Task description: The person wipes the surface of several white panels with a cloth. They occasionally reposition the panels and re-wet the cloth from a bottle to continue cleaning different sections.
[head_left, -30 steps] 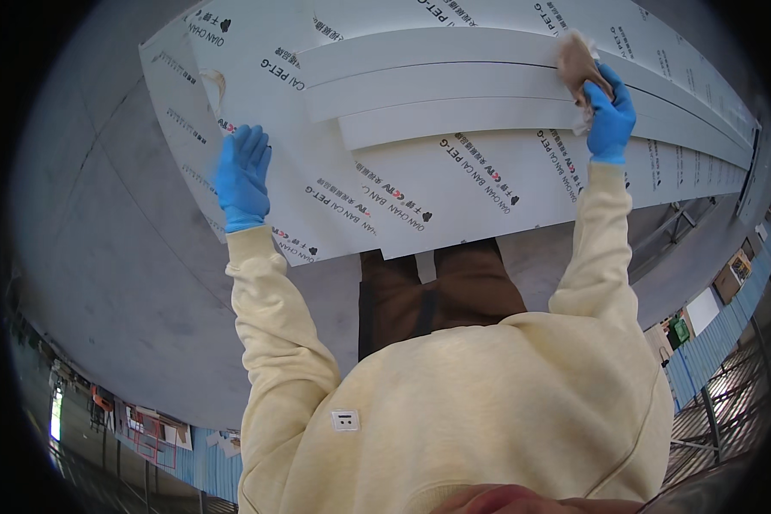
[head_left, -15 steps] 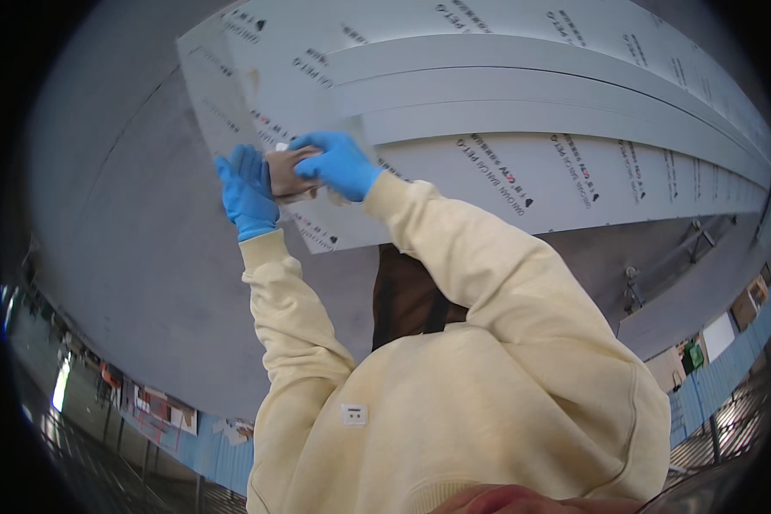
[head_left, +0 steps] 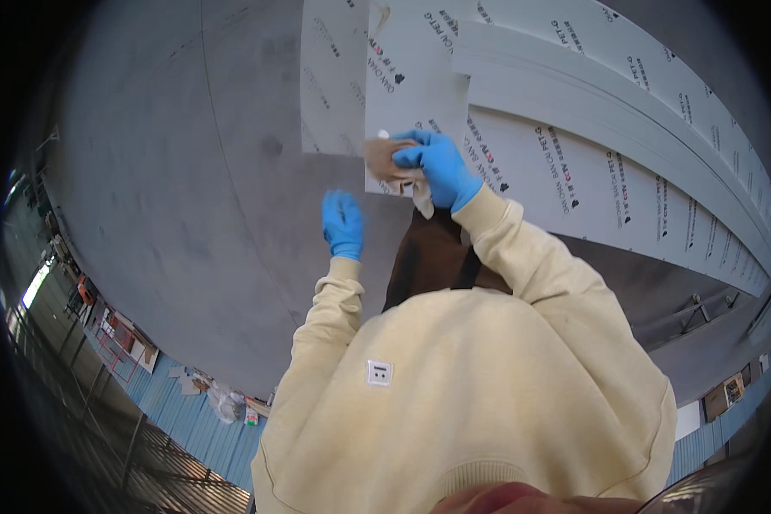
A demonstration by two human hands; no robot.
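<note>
My right hand point(head_left: 439, 164), in a blue glove, is closed around a folded brown cloth point(head_left: 384, 160). A whitish cloth point(head_left: 423, 199) hangs below the same fingers. They are at the left end of a long pale panel point(head_left: 420, 98) covered with printed protective film; whether the brown cloth touches its surface I cannot tell. My left hand point(head_left: 343, 226), also gloved in blue, is held apart over the grey floor, left of and below the panel's corner. Its slightly blurred fingers point up and hold nothing that I can see.
A narrower film-covered strip point(head_left: 332, 103) lies along the panel's left end. Raised pale strips point(head_left: 565, 81) run lengthwise on the panel toward the right. Grey floor point(head_left: 163, 171) spreads out at left. A metal stand point(head_left: 696, 314) shows under the panel at right.
My left hand has come away from the brown cloth and dropped lower. The right hand still grips the cloth. The whole view has shifted, so the panel appears farther right.
</note>
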